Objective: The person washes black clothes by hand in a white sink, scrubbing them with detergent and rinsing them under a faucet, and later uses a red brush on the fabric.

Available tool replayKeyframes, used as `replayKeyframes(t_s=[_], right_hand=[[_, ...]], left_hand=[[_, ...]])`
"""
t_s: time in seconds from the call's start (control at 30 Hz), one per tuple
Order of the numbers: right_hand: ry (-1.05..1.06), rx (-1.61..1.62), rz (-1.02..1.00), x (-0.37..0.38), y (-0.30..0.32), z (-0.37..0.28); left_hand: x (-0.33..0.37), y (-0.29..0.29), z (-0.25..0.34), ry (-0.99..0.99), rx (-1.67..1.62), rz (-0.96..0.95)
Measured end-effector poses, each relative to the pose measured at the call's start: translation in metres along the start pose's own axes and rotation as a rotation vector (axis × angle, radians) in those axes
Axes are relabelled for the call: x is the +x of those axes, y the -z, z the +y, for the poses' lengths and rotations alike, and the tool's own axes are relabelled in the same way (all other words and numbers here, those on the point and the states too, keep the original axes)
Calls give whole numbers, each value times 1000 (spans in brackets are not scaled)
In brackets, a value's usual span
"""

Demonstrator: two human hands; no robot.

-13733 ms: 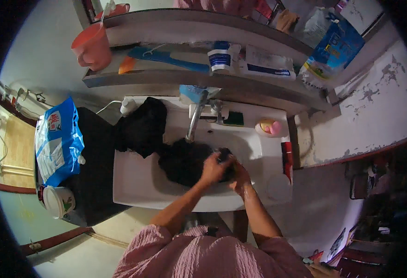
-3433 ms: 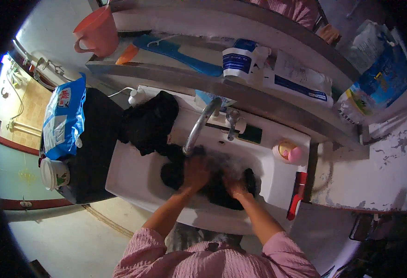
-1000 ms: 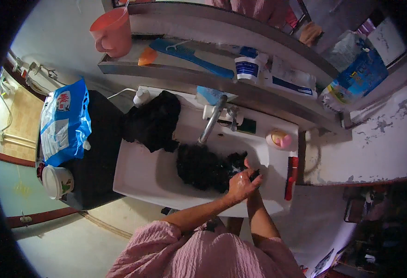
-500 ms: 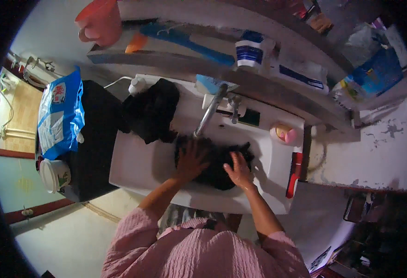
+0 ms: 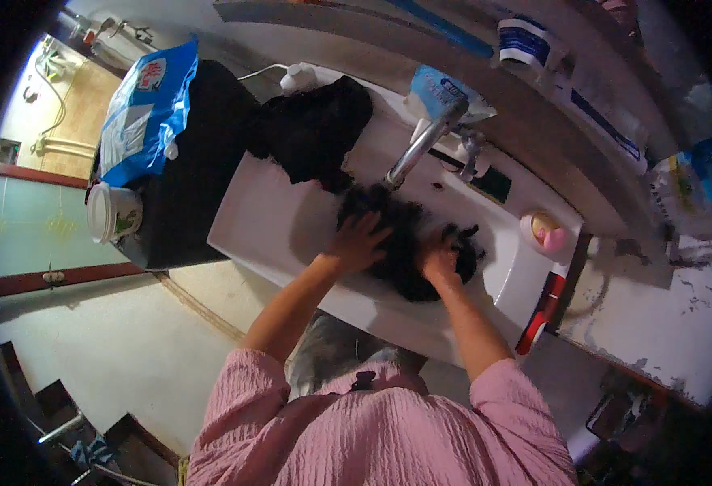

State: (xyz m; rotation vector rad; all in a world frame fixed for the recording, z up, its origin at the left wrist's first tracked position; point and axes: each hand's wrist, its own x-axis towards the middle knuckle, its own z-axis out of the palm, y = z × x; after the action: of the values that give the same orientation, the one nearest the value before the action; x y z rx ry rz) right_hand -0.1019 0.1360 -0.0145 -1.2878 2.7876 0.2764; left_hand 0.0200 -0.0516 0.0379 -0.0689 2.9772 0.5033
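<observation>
A wet, fluffy black cloth (image 5: 400, 251) lies bunched in the white washbasin (image 5: 242, 206), beneath the metal tap (image 5: 429, 146). My left hand (image 5: 360, 241) rests flat on its left part, fingers spread. At its right end my right hand (image 5: 438, 257) has its fingers curled into the fabric, with the fingertips partly hidden in the folds. A second dark cloth bundle (image 5: 315, 125) sits over the basin's back left corner and hangs down inside. Whether it touches the cloth under my hands I cannot make out.
A blue and white bag (image 5: 149, 117) and a lidded white tub (image 5: 114, 212) stand on the black surface at left. On the basin's right rim are a soap dish (image 5: 544, 231) with pink soap and a red-handled brush (image 5: 542, 312). A ledge (image 5: 356, 40) runs behind the tap.
The view has shifted, so the basin appears farther right and more tilted. My right hand has closed from outstretched fingers into the cloth; my left hand stays spread on it.
</observation>
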Motion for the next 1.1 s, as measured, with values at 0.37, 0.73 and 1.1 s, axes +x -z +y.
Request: replayKeyframes(t_s=[0.37,0.73,1.1], right_hand=[[155,301,84,-11,-9,39],[-146,816,-96,-27,53,59],[-150,230,155,-39,66,29]], left_hand=[[9,25,37,191,111,-210],[8,-8,13,44,29,95],[33,-3,31,-58,290,-3]])
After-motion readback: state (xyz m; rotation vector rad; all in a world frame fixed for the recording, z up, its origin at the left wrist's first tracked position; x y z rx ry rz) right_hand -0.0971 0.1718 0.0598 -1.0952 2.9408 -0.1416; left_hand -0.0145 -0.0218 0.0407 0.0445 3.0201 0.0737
